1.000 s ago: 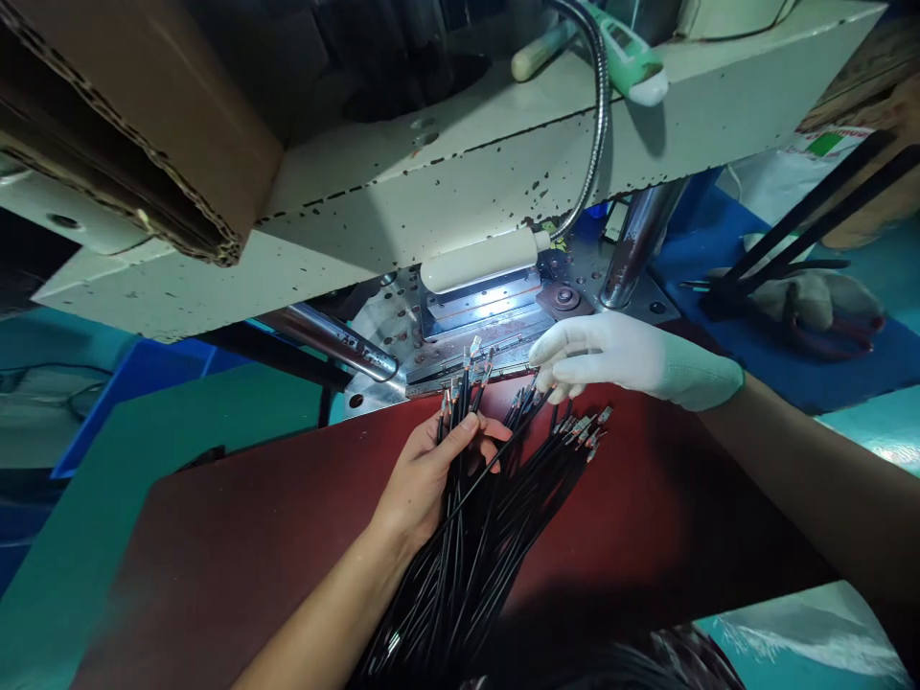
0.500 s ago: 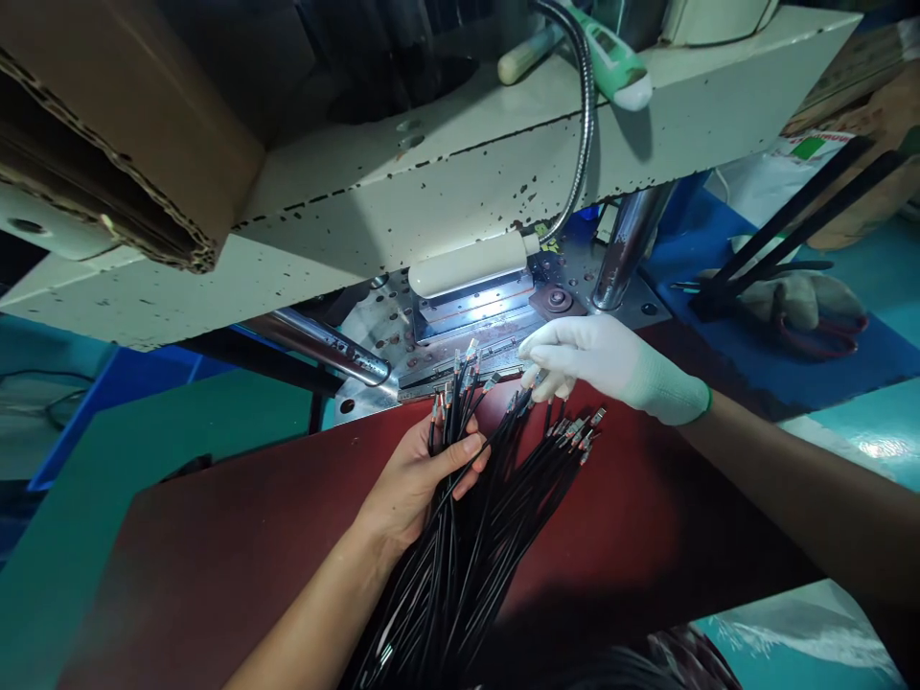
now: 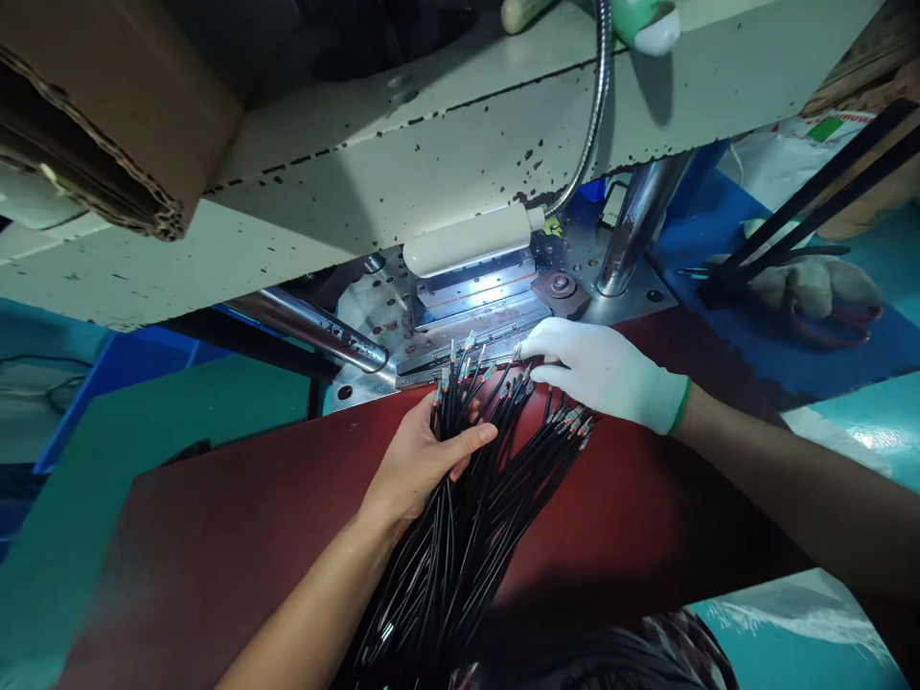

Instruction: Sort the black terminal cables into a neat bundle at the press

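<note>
My bare left hand [image 3: 413, 455] wraps round part of a thick bundle of black cables [image 3: 460, 546], with its thumb stretched across the front. Small metal connectors [image 3: 571, 420] with orange-red bits tip the cables, fanned out toward the press. To their right is my right hand [image 3: 600, 369] in a white knitted glove. Its thumb and index finger close on the end of one cable [image 3: 516, 355]; the other fingers are mostly hidden. Lower down, the cables trail over the dark red board [image 3: 237, 517] toward my body.
Behind the hands stands a press with a metal die [image 3: 474, 287], a white lamp [image 3: 467, 240] and steel posts [image 3: 639, 230]. A chipped white beam [image 3: 460, 163] hangs above, bearing a cardboard box [image 3: 115, 115]. Used gloves [image 3: 819, 297] lie on a blue surface at right.
My right hand has lowered slightly, its fingertips now at a cable end. My left thumb has lifted and straightened off the bundle. The whole view has shifted a little.
</note>
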